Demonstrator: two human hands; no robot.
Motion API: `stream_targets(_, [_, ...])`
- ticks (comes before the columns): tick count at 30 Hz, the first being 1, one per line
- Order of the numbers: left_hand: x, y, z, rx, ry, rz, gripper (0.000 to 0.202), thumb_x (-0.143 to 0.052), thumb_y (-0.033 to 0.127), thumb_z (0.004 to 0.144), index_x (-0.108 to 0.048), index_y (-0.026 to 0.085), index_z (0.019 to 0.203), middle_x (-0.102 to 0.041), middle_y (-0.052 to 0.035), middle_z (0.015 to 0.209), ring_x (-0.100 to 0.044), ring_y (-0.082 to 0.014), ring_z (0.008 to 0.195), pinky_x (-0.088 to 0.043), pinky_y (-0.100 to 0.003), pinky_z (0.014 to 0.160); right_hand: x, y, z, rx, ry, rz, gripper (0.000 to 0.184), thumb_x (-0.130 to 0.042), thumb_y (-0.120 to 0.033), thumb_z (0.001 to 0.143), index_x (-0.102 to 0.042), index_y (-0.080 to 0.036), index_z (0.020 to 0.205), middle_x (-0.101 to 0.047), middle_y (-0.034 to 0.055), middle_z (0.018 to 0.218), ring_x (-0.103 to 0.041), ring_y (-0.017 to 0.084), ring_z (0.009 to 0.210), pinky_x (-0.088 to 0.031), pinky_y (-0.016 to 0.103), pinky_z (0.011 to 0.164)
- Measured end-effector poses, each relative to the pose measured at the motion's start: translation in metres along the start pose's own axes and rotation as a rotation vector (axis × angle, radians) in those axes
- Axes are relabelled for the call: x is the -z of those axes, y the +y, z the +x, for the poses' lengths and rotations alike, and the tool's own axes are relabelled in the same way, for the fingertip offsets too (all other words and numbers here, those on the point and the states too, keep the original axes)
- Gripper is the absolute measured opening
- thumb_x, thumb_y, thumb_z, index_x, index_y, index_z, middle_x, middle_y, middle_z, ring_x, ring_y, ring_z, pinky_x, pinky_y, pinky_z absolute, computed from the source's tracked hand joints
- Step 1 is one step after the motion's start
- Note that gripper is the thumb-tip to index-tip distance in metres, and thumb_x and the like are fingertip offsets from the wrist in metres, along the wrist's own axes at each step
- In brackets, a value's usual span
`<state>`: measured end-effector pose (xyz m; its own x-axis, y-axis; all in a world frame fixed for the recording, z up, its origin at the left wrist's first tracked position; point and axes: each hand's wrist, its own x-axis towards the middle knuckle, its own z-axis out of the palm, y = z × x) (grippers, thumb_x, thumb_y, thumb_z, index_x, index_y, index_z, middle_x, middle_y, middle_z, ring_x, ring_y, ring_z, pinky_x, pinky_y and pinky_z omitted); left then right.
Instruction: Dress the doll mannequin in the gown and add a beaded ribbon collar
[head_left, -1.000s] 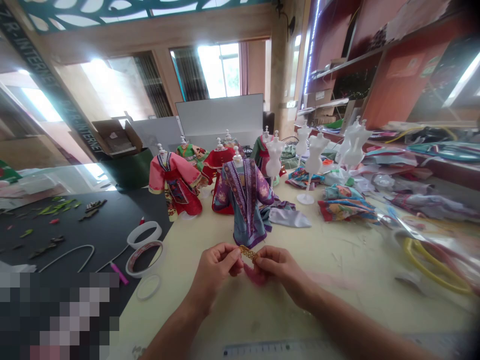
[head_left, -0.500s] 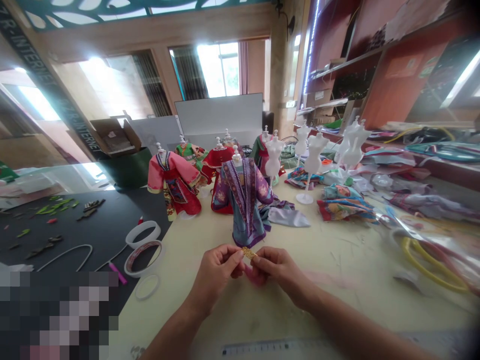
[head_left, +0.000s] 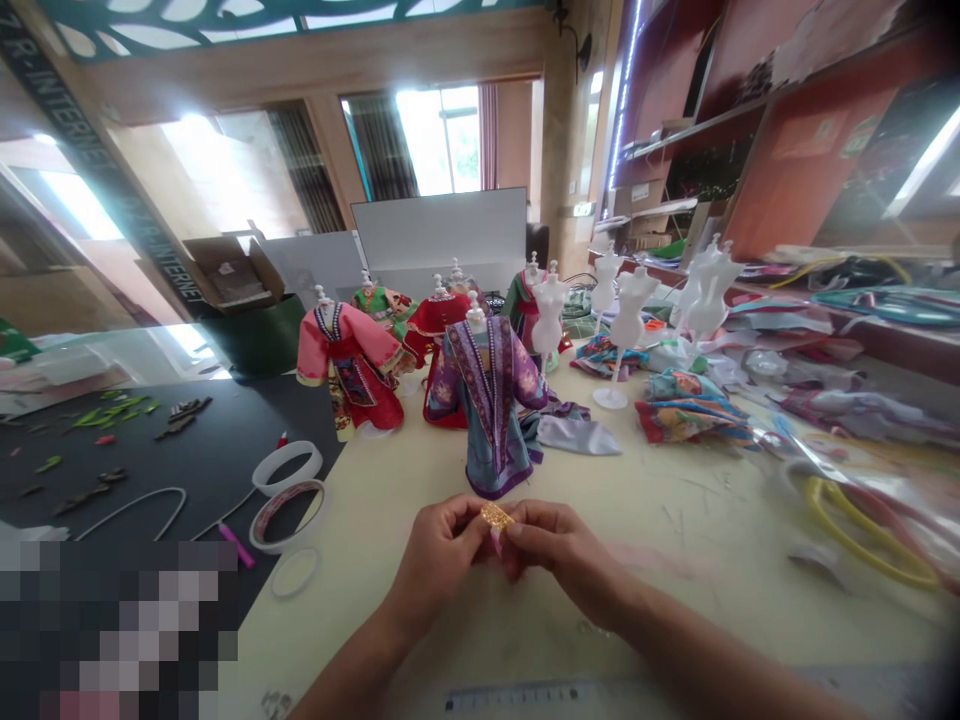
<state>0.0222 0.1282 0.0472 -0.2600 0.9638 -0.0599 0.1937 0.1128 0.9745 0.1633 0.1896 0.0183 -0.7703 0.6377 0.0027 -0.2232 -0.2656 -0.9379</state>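
Well, left hand: closed in a pinch, thumb and fingers gripping one end of a gold openwork trim.
Right hand: pinched too, on the trim's other end; some fingertips are hidden behind it.
Gold trim: up between the two hands, just in front of the robe; pull unevenly here and, I'd say, that thin lattice could bend or snap.
Pink fabric: hanging below the trim, between the hands; whether it's joined on, I cannot tell. If it's loose, a slack finger might let it slip or fold crooked.
Purple-and-blue miniature robe: upright on its stand, right beyond the knuckles; a forward nudge could knock it or rumple that hem.
Cream tabletop: below the hands; if the grip slackened, something this small could drop and skid.
Ruler: flat at the near edge, under the reach of the forearms, so a sleeveless sweep might shove it.
Tape rolls: off to the left, well apart from the hands; little danger there.
White dress form: farther back, top-heavy on a slim pole, likely to tip if bumped.
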Motion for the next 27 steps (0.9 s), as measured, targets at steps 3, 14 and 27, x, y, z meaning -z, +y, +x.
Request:
stream_targets(3, [-0.001,-0.001,-0.002,-0.047,-0.020,0.059,0.018,-0.055,0.029,0.075,-0.064,0.014,0.070,-0.057,0.0009,0.053,-0.048,-0.0088,0.048,-0.037,-0.018,0.047,0.000,0.002,-0.001,-0.036,-0.001,-0.028,0.024,-0.060,-0.036,0.078,-0.062,-0.013,0.074,-0.060,0.0030,0.064,-0.054,0.012,0.059,-0.040,0.026,0.061])
stream_targets(14, [0.008,0.000,0.002,-0.009,0.002,-0.023,0.022,-0.061,0.036,0.072,-0.066,0.014,0.075,-0.058,-0.0001,0.057,-0.051,-0.0104,0.054,-0.043,-0.020,0.055,0.003,0.003,0.002,-0.025,0.034,0.038,0.024,-0.060,-0.036,0.078,-0.059,-0.013,0.071,-0.058,0.0021,0.059,-0.052,0.011,0.052,-0.040,0.024,0.053])
stream_targets(27, [0.011,0.004,0.000,0.006,0.082,-0.104,0.013,-0.064,0.027,0.071,-0.067,0.016,0.075,-0.066,-0.0017,0.063,-0.057,-0.0106,0.059,-0.046,-0.020,0.059,0.004,0.000,0.002,0.025,0.125,0.107,0.019,-0.063,-0.032,0.076,-0.061,-0.013,0.072,-0.055,0.0001,0.055,-0.050,0.011,0.054,-0.039,0.024,0.056])
